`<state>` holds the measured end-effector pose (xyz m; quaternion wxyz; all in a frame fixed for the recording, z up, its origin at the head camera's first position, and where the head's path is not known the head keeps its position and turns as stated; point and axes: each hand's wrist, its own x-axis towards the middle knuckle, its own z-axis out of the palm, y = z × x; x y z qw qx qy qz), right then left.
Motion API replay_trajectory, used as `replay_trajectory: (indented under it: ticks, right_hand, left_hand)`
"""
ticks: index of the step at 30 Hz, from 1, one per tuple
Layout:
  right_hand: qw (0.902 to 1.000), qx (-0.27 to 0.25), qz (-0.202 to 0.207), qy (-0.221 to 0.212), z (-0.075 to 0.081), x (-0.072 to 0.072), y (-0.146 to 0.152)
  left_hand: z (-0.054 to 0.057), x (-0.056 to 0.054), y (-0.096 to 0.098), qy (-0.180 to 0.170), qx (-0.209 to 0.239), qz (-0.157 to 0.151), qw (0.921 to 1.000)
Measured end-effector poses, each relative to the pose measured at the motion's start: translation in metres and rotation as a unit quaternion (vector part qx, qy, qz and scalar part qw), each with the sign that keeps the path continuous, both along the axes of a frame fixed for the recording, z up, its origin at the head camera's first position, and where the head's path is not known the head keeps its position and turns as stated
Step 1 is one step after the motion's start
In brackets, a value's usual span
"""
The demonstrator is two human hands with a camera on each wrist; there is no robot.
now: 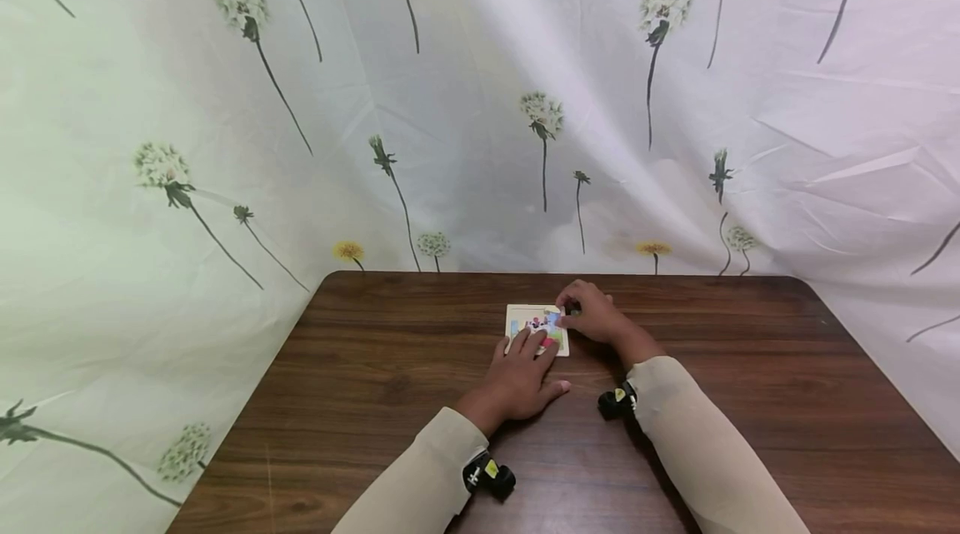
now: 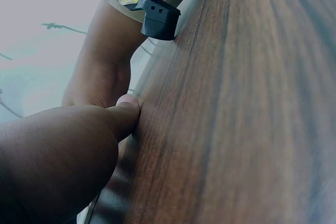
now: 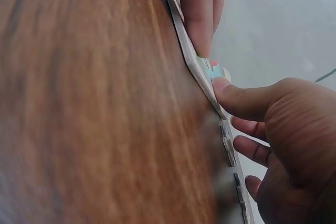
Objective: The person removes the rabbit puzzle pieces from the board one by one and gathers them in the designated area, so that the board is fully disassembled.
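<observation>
A small square picture puzzle [image 1: 513, 311] with a pale frame and a colourful cartoon print lies flat near the far side of the table. My left hand [image 1: 519, 381] rests over its lower part with the fingers spread, hiding some of the print; the thumb points right, close to the wood. At the upper right corner, my right hand [image 1: 595, 313] pinches a puzzle piece between thumb and forefinger. In the right wrist view this light-blue piece [image 3: 212, 70] shows at the thumb tip, just above the frame's edge. The right hand's other fingers [image 3: 251, 149] curl loosely.
Several loose flat pieces [image 3: 229, 151] lie on the table beside the frame, beneath the right hand. The brown wooden table [image 1: 375, 401] ends at a white dandelion-print cloth [image 1: 480, 184] behind it. Black wrist cameras [image 1: 617, 402] sit at both sleeves.
</observation>
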<state>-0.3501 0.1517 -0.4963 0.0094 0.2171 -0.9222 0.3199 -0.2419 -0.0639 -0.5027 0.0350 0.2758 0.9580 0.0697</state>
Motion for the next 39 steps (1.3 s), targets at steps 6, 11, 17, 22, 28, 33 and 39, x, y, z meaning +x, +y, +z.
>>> replay_trajectory:
  ticks: [6,11,17,22,28,33,39]
  right_hand:
    - [0.9999,-0.008,-0.007,0.004,0.0006,0.0004,0.0009]
    - [0.9998,-0.019,-0.005,0.003,0.0003,0.0011,0.0006]
    - [0.9996,-0.026,-0.004,0.002,0.0014,0.0021,0.0002]
    - [0.9994,-0.033,-0.004,-0.006,0.0035,0.0033,-0.0002]
    - [0.9995,-0.027,-0.001,-0.016,0.0039,0.0029,-0.0003]
    - [0.9998,-0.015,0.000,-0.012,0.0023,0.0015,-0.0002]
    - [0.9998,-0.021,0.003,-0.002,0.0017,0.0012,0.0014]
  left_hand:
    - [0.0025,0.0014,-0.0001,-0.003,0.002,0.001,1.0000]
    - [0.0025,0.0022,-0.0005,-0.004,0.001,0.001,1.0000]
    - [-0.0002,0.0007,-0.0004,-0.004,0.002,0.001,1.0000]
    - [-0.0009,0.0002,0.0000,0.000,0.003,0.000,1.0000]
    - [-0.0017,-0.0012,0.0000,-0.004,0.009,-0.001,1.0000]
    - [0.0012,0.0007,-0.0004,-0.002,0.004,-0.003,1.0000]
    - [-0.0035,-0.0021,-0.0011,-0.014,0.022,-0.004,0.9997]
